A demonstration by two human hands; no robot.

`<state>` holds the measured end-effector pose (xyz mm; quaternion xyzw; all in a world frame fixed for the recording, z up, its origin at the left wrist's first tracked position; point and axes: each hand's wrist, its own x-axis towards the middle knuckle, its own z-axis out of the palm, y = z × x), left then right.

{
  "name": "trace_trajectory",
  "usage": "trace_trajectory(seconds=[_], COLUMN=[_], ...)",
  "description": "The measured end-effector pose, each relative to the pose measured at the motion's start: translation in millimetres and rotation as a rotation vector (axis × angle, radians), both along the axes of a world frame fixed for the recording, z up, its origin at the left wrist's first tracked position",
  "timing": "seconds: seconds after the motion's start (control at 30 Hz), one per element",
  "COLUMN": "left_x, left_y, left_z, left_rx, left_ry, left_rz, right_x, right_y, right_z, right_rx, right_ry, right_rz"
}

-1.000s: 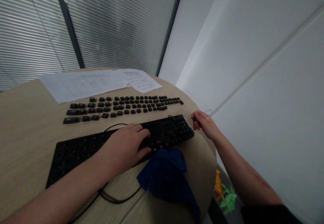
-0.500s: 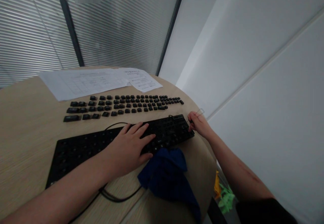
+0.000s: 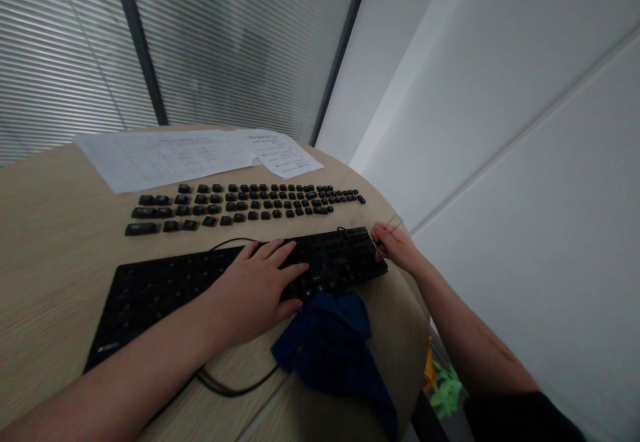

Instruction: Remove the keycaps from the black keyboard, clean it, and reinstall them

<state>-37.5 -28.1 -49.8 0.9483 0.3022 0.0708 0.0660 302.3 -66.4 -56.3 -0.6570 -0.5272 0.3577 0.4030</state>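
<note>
My left hand (image 3: 263, 289) lies spread, palm down, across the middle of a black keyboard (image 3: 165, 289), fingers apart. At the keyboard's far right end, my right hand (image 3: 393, 245) is closed around what looks like a wire keycap puller (image 3: 397, 221). Its thin wire loop sticks out past the knuckles. The puller's other end sits by the keyboard's right edge, and whether it grips a key there is too small and dark to tell. Beyond the keyboard, loose black keycaps (image 3: 255, 205) lie in several rows.
A crumpled blue cloth (image 3: 330, 345) lies against the keyboard's near side. A black cable (image 3: 235, 392) loops on the round wooden table (image 3: 45, 229). Printed papers (image 3: 170, 159) lie at the back. A white wall (image 3: 525, 129) stands close to the table's right edge.
The view has shifted slightly. Both hands keep nearly the same pose, the left flat on the keyboard, the right at its right end with the puller.
</note>
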Motion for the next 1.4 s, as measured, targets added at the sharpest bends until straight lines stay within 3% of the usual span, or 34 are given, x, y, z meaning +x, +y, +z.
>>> trace_trajectory(seconds=[0.27,0.47,0.63,1.07,1.2,1.4], left_x=[1,2,1,1,2,2], left_y=[-1,-2,-3,-3,-3,-3], left_z=[-0.3,0.2,3.0,-4.1,-3.0,-0.5], left_rx=[0.002,-0.022,-0.029,-0.018,-0.016,0.003], left_ry=[0.022,0.023,0.016,-0.068,-0.051,-0.011], left_rz=[0.000,0.019,0.028,0.020,0.017,0.014], right_x=[-1,-3,-1,4,5,4], right_y=[-10,-10,-11,9,7,-4], right_z=[-17.3,-21.6,-15.9,9.7,3.9,-12.7], right_rx=[0.101,0.290,0.300,-0.005,-0.011,0.084], right_ry=[-0.153,0.121,0.158,0.010,-0.049,-0.178], right_rz=[-0.056,-0.248,-0.186,0.052,0.091,0.027])
